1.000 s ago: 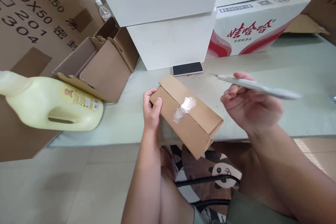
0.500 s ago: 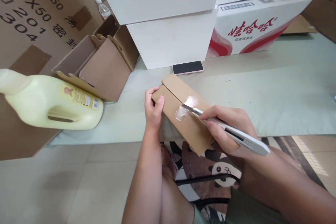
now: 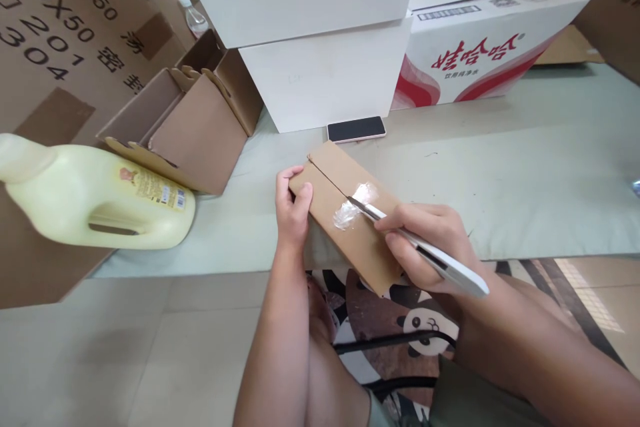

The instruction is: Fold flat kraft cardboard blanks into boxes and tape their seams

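Observation:
A small brown cardboard box (image 3: 330, 207) lies slanted over the table's front edge. Clear tape (image 3: 356, 205) crosses the seam in the middle of its top. My left hand (image 3: 293, 207) grips the far left end of the box, thumb on top. In my right hand (image 3: 425, 240) is a white utility knife (image 3: 450, 265), its blade out. The blade's tip touches the tape at the seam, and the handle slopes back toward my right wrist.
Behind the box a phone (image 3: 356, 129) lies against stacked white cartons (image 3: 320, 80). To the left are a yellow jug (image 3: 100, 193), open brown boxes (image 3: 200, 133) and a plastic bottle (image 3: 194, 19). A red-and-white carton (image 3: 480, 53) stands at the back right.
The knife's handle end has swung a little to the left with my right hand, while its tip stays at the tape. My left hand and the box keep their place.

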Tool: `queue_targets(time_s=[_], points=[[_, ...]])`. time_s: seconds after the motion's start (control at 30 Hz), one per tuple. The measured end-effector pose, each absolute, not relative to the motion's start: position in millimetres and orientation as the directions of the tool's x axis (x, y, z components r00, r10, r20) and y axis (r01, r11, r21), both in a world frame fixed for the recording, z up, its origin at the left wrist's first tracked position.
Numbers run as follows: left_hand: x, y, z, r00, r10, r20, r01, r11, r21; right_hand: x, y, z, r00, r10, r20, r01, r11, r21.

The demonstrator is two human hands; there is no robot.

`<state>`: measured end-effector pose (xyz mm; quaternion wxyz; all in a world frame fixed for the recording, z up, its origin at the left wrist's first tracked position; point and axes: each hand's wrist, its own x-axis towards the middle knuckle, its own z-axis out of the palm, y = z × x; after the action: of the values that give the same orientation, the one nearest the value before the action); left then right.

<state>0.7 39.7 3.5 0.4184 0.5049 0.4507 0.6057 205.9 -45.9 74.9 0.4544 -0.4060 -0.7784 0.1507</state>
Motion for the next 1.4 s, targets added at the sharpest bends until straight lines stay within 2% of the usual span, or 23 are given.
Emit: queue_targets(time_s=[0.13,0.33,0.6,0.7,1.17,1.27,1.33,1.4], points=[[0.4,39.8,3.3,-0.145,0.96,0.241,-0.039,-0.249,0.968,208.8,-46.9,69.4,-0.208,0.712,0.67,0.444,0.679,-0.584],[-0.7,39.8,2.9,-0.121,0.963,0.239,-0.027,-0.244,0.969,213.2,-49.4,68.2,-0.212,0.708,0.673,0.397,0.692,-0.603],[-0.3,40.6,0.2,-0.143,0.957,0.25,-0.007,-0.254,0.967,205.0,-49.2,67.7,-0.278,0.713,0.644,0.512,0.677,-0.528],[0.0,40.7,0.8,-0.148,0.957,0.249,0.009,-0.251,0.968,203.8,-47.7,68.1,-0.283,0.734,0.617,0.527,0.657,-0.54],[0.8,42.4,4.5,-0.206,0.962,0.18,-0.071,-0.198,0.978,222.8,-55.6,68.2,-0.257,0.725,0.639,0.219,0.688,-0.692],[1.5,43.2,4.5,-0.242,0.955,0.172,-0.124,-0.206,0.971,225.2,-58.0,68.5,-0.16,0.744,0.649,0.08,0.665,-0.743],[1.2,42.0,7.1,-0.278,0.947,0.162,-0.138,-0.207,0.969,230.1,-56.9,67.2,-0.029,0.767,0.641,-0.043,0.64,-0.767],[-0.5,40.2,11.3,-0.314,0.931,0.188,-0.107,-0.231,0.967,237.3,-51.2,62.2,0.178,0.768,0.616,0.022,0.622,-0.782]])
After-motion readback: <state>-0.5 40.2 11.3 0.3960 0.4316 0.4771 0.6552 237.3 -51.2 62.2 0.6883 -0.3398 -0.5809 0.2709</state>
